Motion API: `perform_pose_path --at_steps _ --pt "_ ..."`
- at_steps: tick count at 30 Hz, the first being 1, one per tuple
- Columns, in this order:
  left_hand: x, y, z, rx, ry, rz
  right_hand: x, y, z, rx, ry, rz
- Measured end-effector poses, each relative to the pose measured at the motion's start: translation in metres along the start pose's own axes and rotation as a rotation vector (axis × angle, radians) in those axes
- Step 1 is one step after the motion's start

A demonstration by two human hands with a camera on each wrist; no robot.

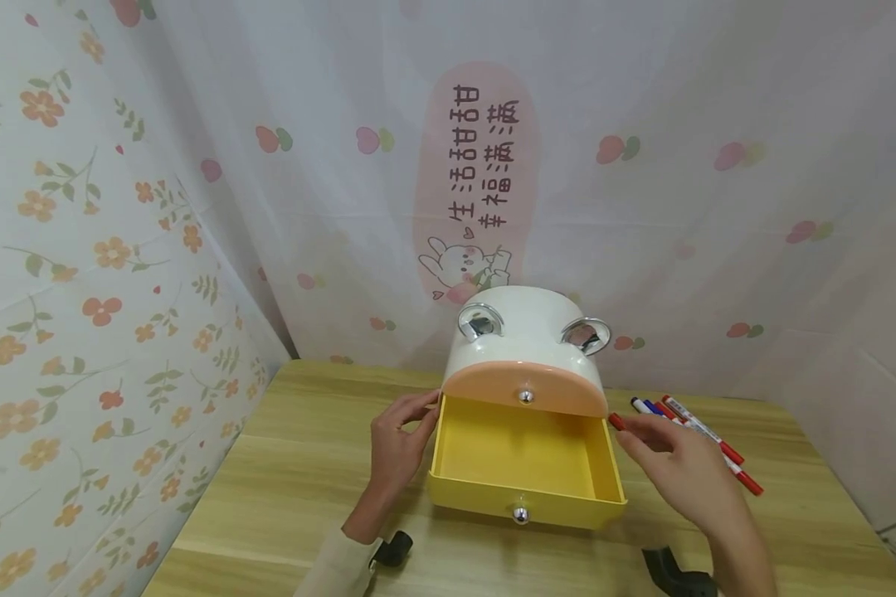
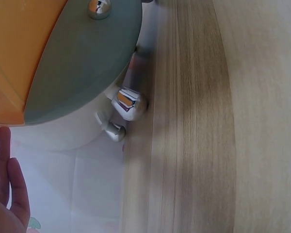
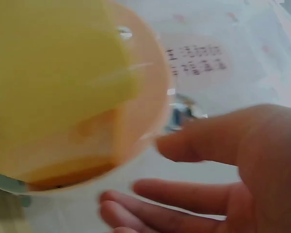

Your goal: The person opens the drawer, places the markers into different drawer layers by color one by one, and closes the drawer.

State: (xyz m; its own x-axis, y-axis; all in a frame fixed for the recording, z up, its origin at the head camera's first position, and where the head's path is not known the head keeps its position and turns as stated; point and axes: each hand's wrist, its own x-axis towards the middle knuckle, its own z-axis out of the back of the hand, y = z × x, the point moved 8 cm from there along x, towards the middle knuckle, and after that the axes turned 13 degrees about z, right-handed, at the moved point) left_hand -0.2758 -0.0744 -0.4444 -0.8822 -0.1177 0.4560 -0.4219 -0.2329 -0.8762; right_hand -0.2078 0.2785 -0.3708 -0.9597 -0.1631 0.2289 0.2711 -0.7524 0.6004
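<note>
A white animal-shaped drawer box (image 1: 526,332) with two shiny round eyes stands at the back of the table. Its lower yellow drawer (image 1: 515,444) is pulled out, and nothing lies in it. Above, the orange front (image 1: 523,388) with a silver knob is closed. My left hand (image 1: 399,439) is at the box's left side, fingertips at the drawer's rear edge; the left wrist view shows its fingers fairly straight. Beside the drawer's right edge is my right hand (image 1: 679,464), its thumb and fingers apart in the right wrist view. A red cap (image 1: 616,421) shows by its fingertips.
Several markers (image 1: 705,427) with red, blue and black ends lie on the wooden table (image 1: 321,464) behind my right hand, partly hidden by it. A printed cloth (image 1: 328,182) hangs close behind the box, and a flowered one (image 1: 104,332) hangs at left.
</note>
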Motion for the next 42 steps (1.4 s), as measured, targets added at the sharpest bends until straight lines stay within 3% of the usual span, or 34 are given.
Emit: perform_pose_path --at_steps 4,10,16,29,35,39,42 --pt "-0.001 0.002 0.001 0.0 0.002 0.009 0.009 -0.016 -0.011 0.085 -0.044 -0.002" --pt "-0.001 0.0 0.002 0.013 -0.026 -0.027 0.02 -0.031 -0.031 0.176 -0.045 0.015" --pt "0.0 0.001 0.002 0.004 -0.038 -0.045 0.023 -0.036 -0.032 0.155 -0.066 0.008" --pt "0.003 0.004 -0.002 0.0 -0.007 0.038 0.026 -0.05 -0.037 0.17 -0.131 -0.079" --pt "0.003 0.005 -0.002 0.005 -0.007 0.054 0.026 -0.056 -0.035 0.195 -0.146 -0.025" --pt "0.003 0.005 -0.001 0.007 -0.005 0.055 0.022 -0.065 -0.024 0.132 -0.206 0.011" --pt "0.003 0.005 -0.001 0.009 -0.003 0.057 0.017 -0.076 -0.015 0.068 -0.234 -0.012"
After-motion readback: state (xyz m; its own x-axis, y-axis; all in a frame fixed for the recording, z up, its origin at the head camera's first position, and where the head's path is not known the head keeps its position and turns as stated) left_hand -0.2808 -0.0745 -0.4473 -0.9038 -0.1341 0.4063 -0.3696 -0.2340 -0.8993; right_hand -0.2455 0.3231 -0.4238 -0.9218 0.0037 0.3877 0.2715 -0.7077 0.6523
